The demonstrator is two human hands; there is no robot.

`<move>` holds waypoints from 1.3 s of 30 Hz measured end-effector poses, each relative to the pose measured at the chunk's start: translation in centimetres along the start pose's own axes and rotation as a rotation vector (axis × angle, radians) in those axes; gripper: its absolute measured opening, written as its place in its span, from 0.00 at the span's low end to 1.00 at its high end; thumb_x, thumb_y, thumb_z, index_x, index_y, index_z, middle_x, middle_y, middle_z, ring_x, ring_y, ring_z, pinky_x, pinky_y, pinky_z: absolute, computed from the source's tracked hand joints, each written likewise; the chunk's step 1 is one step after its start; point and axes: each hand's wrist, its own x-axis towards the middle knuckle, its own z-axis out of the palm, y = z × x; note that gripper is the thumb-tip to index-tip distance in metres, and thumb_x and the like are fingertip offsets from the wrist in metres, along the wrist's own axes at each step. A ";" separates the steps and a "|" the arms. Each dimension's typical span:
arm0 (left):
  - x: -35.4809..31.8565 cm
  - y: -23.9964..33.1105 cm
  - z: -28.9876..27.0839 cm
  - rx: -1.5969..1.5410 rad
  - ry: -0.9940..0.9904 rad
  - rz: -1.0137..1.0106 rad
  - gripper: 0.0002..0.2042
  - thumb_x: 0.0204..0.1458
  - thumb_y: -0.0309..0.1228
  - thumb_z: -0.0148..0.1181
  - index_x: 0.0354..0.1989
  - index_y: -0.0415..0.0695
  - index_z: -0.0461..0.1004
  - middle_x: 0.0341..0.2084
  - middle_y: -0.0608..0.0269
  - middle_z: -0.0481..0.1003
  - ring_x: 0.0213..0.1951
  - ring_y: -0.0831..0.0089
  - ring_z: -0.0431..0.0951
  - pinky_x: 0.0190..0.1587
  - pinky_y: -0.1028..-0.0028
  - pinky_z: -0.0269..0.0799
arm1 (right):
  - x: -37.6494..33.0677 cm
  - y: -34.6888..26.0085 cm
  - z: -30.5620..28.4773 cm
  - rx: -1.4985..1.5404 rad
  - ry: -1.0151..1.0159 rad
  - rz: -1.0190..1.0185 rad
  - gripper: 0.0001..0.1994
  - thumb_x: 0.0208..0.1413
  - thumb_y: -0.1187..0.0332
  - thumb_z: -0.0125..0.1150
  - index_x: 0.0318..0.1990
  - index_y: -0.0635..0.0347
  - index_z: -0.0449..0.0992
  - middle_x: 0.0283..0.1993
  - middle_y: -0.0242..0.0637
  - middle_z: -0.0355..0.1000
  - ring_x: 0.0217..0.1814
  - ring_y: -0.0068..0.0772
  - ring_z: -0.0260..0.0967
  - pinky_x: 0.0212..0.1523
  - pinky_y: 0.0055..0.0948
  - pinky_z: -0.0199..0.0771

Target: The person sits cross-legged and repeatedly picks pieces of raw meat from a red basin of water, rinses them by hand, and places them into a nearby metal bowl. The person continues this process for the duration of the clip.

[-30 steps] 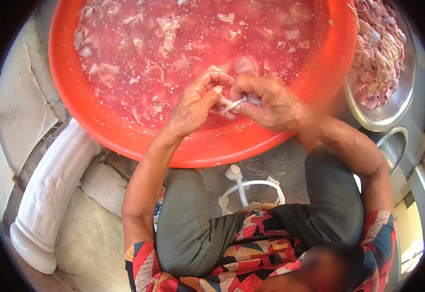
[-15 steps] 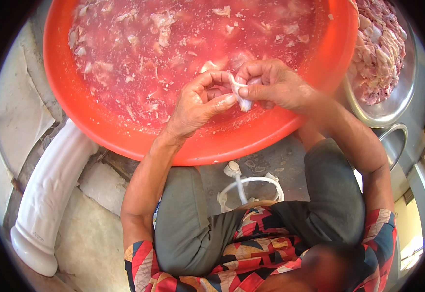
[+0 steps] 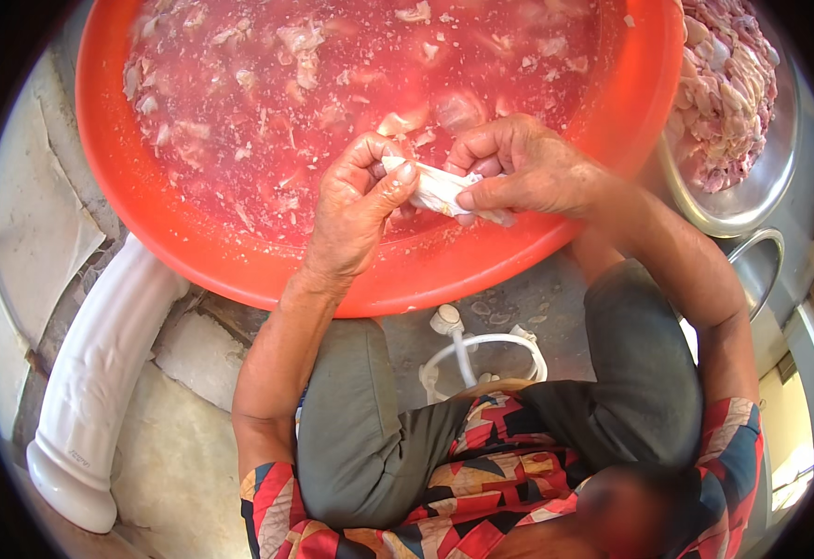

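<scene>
My left hand (image 3: 356, 205) and my right hand (image 3: 537, 172) are together over the near part of a large orange-red tub (image 3: 379, 296). Between them a pale, wet piece of meat (image 3: 437, 193) is stretched out, its exact cut hard to tell. The left thumb and fingers pinch one end; the right thumb presses on the other, and a bit of it hangs out below the right hand. Cloudy pink water (image 3: 239, 121) fills the tub, with many whitish scraps and larger pale pieces (image 3: 303, 51) floating in it.
At the right stands a steel bowl (image 3: 780, 191) heaped with pinkish meat pieces (image 3: 724, 93), with another metal rim (image 3: 778, 256) below it. A white ceramic pedestal (image 3: 90, 391) lies at the left on broken slabs. Between my legs are a white pipe fitting and hose (image 3: 463, 359).
My hands have moved slightly apart, the left one leftward. The meat piece, bunched and hanging down before, is now drawn out sideways between them.
</scene>
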 end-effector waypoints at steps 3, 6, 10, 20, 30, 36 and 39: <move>0.0 0.0 -0.1 -0.020 0.005 0.019 0.04 0.52 0.25 0.55 0.33 0.43 0.66 0.27 0.69 0.70 0.29 0.85 0.69 0.30 0.84 0.69 | -0.1 -0.1 0.0 -0.019 0.000 0.009 0.08 0.45 0.73 0.58 0.33 0.66 0.72 0.20 0.32 0.71 0.17 0.15 0.61 0.18 0.16 0.57; -0.1 0.2 0.2 -0.010 0.040 0.009 0.04 0.52 0.24 0.55 0.34 0.42 0.66 0.27 0.68 0.70 0.28 0.85 0.70 0.29 0.84 0.69 | -0.3 -0.4 0.1 0.013 0.006 0.043 0.08 0.45 0.73 0.59 0.33 0.66 0.72 0.20 0.33 0.71 0.16 0.15 0.61 0.17 0.16 0.56; 0.0 0.3 0.3 0.032 0.041 0.005 0.05 0.52 0.24 0.55 0.35 0.41 0.67 0.27 0.66 0.71 0.24 0.86 0.70 0.20 0.87 0.66 | -0.4 -0.9 0.1 0.106 -0.103 0.064 0.08 0.44 0.74 0.60 0.33 0.66 0.72 0.20 0.33 0.70 0.15 0.15 0.60 0.16 0.15 0.54; 0.3 0.7 -0.2 0.133 0.020 -0.012 0.06 0.52 0.25 0.56 0.36 0.40 0.68 0.30 0.63 0.73 0.22 0.86 0.69 0.18 0.89 0.63 | -0.6 -0.8 -0.1 0.236 -0.201 0.098 0.08 0.47 0.72 0.60 0.34 0.67 0.74 0.21 0.33 0.70 0.16 0.13 0.59 0.16 0.14 0.52; -1.1 1.3 0.4 0.584 0.166 0.484 0.05 0.48 0.21 0.58 0.33 0.39 0.72 0.28 0.65 0.72 0.24 0.83 0.69 0.26 0.82 0.66 | -0.5 -0.6 -0.2 0.229 -0.159 0.013 0.07 0.46 0.74 0.56 0.33 0.67 0.74 0.21 0.32 0.68 0.17 0.12 0.57 0.17 0.14 0.52; -2.1 1.8 2.0 0.974 0.042 0.690 0.09 0.38 0.21 0.66 0.29 0.39 0.73 0.24 0.61 0.72 0.23 0.78 0.70 0.22 0.79 0.66 | -0.4 -0.9 -0.1 0.237 -0.138 0.009 0.07 0.47 0.73 0.56 0.34 0.66 0.74 0.21 0.31 0.67 0.18 0.12 0.57 0.17 0.13 0.52; -1.3 0.9 1.3 1.098 0.039 0.906 0.10 0.35 0.21 0.66 0.27 0.40 0.73 0.23 0.60 0.71 0.23 0.70 0.72 0.22 0.74 0.69 | -0.5 -0.7 0.0 0.260 -0.135 0.010 0.07 0.48 0.73 0.56 0.35 0.65 0.74 0.21 0.30 0.67 0.18 0.12 0.57 0.17 0.12 0.52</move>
